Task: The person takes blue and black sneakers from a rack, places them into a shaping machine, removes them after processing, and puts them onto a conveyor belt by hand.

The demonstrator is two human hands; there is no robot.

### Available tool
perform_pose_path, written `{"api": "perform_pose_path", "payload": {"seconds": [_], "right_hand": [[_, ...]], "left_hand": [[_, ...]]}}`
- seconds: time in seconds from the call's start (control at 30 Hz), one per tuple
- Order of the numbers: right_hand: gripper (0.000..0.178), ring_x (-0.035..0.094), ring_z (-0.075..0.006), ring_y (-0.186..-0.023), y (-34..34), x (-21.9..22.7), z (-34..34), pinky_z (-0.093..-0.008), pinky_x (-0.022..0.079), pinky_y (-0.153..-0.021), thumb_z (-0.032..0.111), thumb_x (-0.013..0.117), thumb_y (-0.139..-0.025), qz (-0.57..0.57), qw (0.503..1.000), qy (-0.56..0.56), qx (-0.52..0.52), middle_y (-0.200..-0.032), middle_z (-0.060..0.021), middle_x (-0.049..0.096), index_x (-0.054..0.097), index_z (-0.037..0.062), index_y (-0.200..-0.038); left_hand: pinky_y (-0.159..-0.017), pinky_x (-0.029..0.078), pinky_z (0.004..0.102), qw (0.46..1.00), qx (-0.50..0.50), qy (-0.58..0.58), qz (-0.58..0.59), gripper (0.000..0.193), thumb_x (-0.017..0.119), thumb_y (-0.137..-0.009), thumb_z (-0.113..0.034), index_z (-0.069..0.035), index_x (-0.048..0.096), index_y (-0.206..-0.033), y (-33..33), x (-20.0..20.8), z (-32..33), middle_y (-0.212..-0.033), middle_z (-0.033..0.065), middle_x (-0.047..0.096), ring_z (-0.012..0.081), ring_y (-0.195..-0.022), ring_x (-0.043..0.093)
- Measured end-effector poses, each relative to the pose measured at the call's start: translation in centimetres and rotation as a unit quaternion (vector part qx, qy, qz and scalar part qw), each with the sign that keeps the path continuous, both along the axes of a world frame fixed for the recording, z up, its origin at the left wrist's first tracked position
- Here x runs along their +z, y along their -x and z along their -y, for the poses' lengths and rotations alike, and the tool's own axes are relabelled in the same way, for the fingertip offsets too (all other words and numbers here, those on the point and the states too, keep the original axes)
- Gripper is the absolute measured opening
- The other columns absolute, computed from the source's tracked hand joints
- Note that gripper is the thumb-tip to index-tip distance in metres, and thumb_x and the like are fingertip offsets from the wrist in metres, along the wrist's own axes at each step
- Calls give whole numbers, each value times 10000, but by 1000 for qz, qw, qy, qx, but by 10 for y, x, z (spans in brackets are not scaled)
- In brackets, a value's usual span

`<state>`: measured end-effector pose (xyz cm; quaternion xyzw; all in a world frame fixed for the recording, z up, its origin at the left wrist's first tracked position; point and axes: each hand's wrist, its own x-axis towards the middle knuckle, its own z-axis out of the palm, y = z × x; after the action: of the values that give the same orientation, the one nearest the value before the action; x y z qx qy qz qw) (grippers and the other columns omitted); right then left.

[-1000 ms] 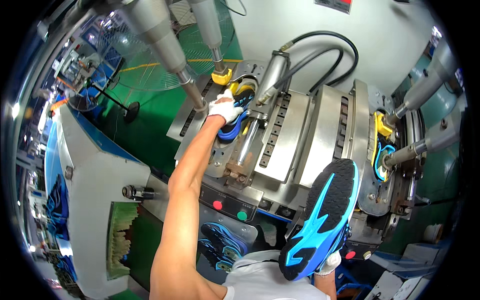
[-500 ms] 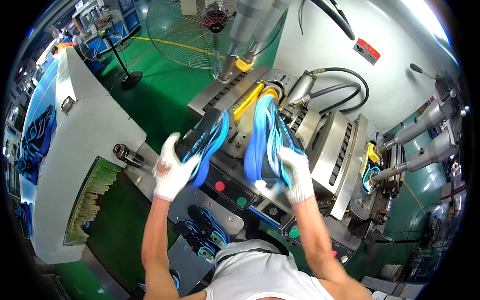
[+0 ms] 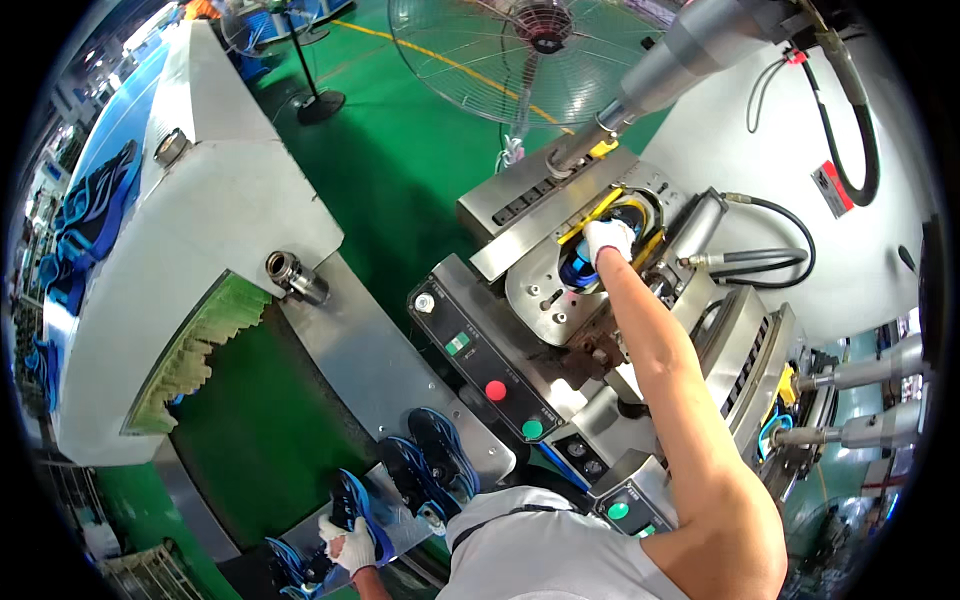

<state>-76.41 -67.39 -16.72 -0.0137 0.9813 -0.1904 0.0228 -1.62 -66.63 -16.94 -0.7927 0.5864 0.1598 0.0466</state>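
right hand [image 3: 610,240]: gloved in white, set right of centre in the frame, laid over the upper shoe [image 3: 577,272]; largely hidden at the fingers, cannot tell whether pinching or only pressing.
upper shoe: black and blue, sits in the metal fixture [image 3: 535,300], right of centre, beside a yellow strip [image 3: 590,216].
left hand [image 3: 348,545]: gloved in white, at the lower left of the frame, curled around the near end of the lower shoe [image 3: 352,500].
lower shoe: black with blue edging, at the lower left of the frame.
paired shoes [image 3: 440,445]: lie side by side on the steel shelf [image 3: 490,455], lower middle.
control panel [image 3: 470,310]: mid-frame, near the metal fixture; bears a red button [image 3: 495,390] and a green button [image 3: 532,430].
wire fan [image 3: 540,25]: stands at the top, over green floor [image 3: 390,150].
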Motion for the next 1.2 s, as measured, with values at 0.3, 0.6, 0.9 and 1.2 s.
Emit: {"api": "perform_pose_path", "payload": {"seconds": [0.3, 0.6, 0.9, 1.2], "right_hand": [[361, 653, -228, -943, 39, 30, -82, -402, 552, -853, 312, 726, -916, 245, 884, 381, 117, -1061, -95, 695, 670, 33, -1138], [955, 244, -408, -1529, -374, 52, -142, -470, 176, -1261, 238, 773, -861, -84, 894, 104, 428, -1643, -298, 218, 224, -55, -1585], [1066, 333, -446, -1474, -486, -12, -125, -455, 286, -1218, 251, 862, -700, 109, 850, 88, 507, -1570, -321, 327, 295, -59, -1548], [849, 609, -392, -1227, -617, -83, -58, -436, 463, -1069, 397, 796, -740, 226, 938, 32, 262, -1282, -262, 635, 467, 12, -1422]], "left_hand": [[-1162, 357, 409, 955, 93, 108, -258, 1080, 835, -782, -322, 41, 194, -1572, -9, -70, -43, -1481, 267, 486, 390, -1358, 492], [-984, 503, 445, 973, 129, -33, -188, 747, 861, -694, -507, -42, 617, -1225, -26, -53, -22, -1225, 199, 659, 361, -1139, 642], [-1060, 481, 467, 906, -227, 78, -348, 682, 803, -783, -235, -46, 552, -1389, -79, -109, 19, -1391, 213, 584, 401, -1247, 584], [-1035, 496, 412, 828, -78, -165, -531, 829, 845, -792, -335, -32, 478, -1471, -102, -114, 75, -1327, 186, 660, 349, -1197, 652]]}}
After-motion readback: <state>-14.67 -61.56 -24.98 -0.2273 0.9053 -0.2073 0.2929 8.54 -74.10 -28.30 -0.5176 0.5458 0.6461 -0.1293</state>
